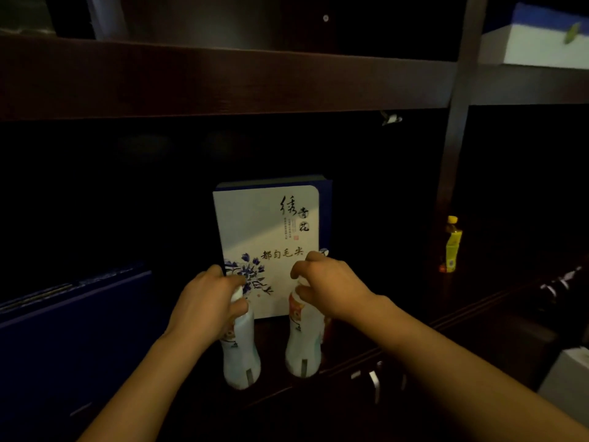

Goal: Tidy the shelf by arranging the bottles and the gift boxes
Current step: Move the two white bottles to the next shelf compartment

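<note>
Left hand curled round the neck of the left white bottle, gripping it from the top; right hand same on the right white bottle, fingers wrapped over the cap end; both bottles upright, side by side with a gap between them, near the front edge of the shelf board; can't tell if they're resting on it or just lifted, too dark at the bases; directly behind them the blue-and-white gift box stands upright, printed face forward, roughly centred between the two bottles. Progress, my read: centre compartment looks near final, box at the back with a bottle on each side in front; probably just spacing or squaring left there. Still loose: yellow bottle alone in the compartment right of the upright divider, well apart from the pair; dark blue flat box lying down at left; white box with blue lid on the upper right tier; another white box low right, partly cut off. Bottle bodies opaque, fill level not readable; all boxes shut, contents unknown.
</note>
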